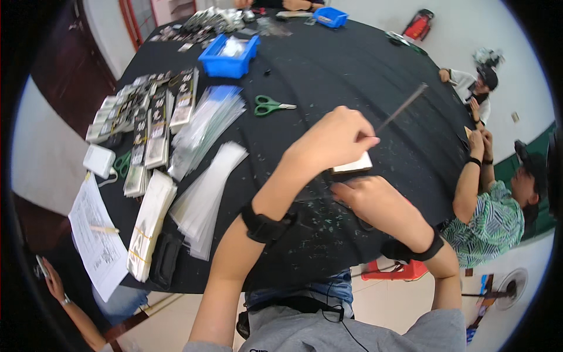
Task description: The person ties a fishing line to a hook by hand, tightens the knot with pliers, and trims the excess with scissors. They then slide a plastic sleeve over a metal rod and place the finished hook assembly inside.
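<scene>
My left hand is over the middle of the table, its fingers pinched at the lower end of a thin, grey, blurred strip. The strip slants up and to the right. Just under this hand is a small white block with a dark edge, partly hidden by it. My right hand is closed right below the block, its fingertips pointing left and smeared by motion. What it grips, if anything, cannot be made out. Green-handled scissors lie beyond my left hand.
Clear plastic sleeves, white strips and black-labelled packets spread over the left side. A blue bin stands beyond them. A printed sheet overhangs the left edge. Green scraps litter the black tablecloth. Several people sit around.
</scene>
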`<move>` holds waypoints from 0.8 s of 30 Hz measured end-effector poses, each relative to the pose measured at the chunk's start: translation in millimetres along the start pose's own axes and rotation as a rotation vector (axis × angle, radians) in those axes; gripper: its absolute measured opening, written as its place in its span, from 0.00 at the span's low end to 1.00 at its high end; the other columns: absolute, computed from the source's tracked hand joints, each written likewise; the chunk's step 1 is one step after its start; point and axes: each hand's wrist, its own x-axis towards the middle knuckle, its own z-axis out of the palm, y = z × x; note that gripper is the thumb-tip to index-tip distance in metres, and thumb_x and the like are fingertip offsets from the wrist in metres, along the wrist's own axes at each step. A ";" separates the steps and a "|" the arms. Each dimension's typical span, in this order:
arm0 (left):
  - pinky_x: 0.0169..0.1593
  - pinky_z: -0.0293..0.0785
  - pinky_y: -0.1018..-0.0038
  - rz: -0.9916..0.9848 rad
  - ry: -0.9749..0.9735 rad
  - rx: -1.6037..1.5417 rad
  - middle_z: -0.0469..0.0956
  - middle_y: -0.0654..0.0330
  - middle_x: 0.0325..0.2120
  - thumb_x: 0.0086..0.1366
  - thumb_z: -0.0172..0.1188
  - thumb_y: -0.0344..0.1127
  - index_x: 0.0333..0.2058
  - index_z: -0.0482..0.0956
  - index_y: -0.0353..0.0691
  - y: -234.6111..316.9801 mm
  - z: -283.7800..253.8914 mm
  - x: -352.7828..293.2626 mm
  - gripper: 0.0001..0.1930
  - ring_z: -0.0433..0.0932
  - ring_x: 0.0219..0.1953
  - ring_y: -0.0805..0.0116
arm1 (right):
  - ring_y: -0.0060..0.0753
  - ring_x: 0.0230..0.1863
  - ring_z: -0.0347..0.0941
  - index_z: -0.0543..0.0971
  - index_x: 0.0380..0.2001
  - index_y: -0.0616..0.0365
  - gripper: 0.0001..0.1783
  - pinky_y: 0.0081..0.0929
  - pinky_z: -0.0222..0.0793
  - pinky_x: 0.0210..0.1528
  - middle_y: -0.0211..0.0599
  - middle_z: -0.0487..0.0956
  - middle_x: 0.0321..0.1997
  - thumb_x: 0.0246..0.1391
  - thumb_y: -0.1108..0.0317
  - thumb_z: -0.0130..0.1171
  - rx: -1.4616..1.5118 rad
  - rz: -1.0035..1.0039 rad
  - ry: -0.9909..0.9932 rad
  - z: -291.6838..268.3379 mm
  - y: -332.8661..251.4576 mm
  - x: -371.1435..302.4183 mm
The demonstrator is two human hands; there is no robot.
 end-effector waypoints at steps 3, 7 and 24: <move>0.31 0.72 0.75 -0.106 -0.081 -0.008 0.80 0.48 0.23 0.58 0.61 0.35 0.32 0.81 0.30 5.1 -3.2 0.5 0.11 0.79 0.23 0.68 | 0.32 0.27 0.81 0.78 0.30 0.64 0.04 0.24 0.75 0.31 0.37 0.81 0.24 0.51 0.74 0.59 0.727 0.289 -0.352 -35.8 18.6 -42.1; 0.33 0.73 0.77 -0.170 -0.127 -0.050 0.81 0.51 0.24 0.58 0.61 0.32 0.34 0.82 0.30 12.0 -0.5 5.4 0.10 0.78 0.25 0.72 | 0.30 0.30 0.81 0.77 0.33 0.66 0.05 0.20 0.77 0.30 0.43 0.82 0.29 0.55 0.75 0.58 1.413 0.420 -0.150 -54.7 44.4 -104.9; 0.31 0.72 0.79 -0.244 -0.127 0.013 0.81 0.57 0.23 0.61 0.58 0.32 0.34 0.83 0.32 23.2 -6.0 9.2 0.09 0.77 0.24 0.77 | 0.39 0.47 0.78 0.77 0.42 0.70 0.14 0.29 0.74 0.51 0.48 0.80 0.42 0.54 0.72 0.61 1.500 0.418 1.030 -88.1 136.8 -30.5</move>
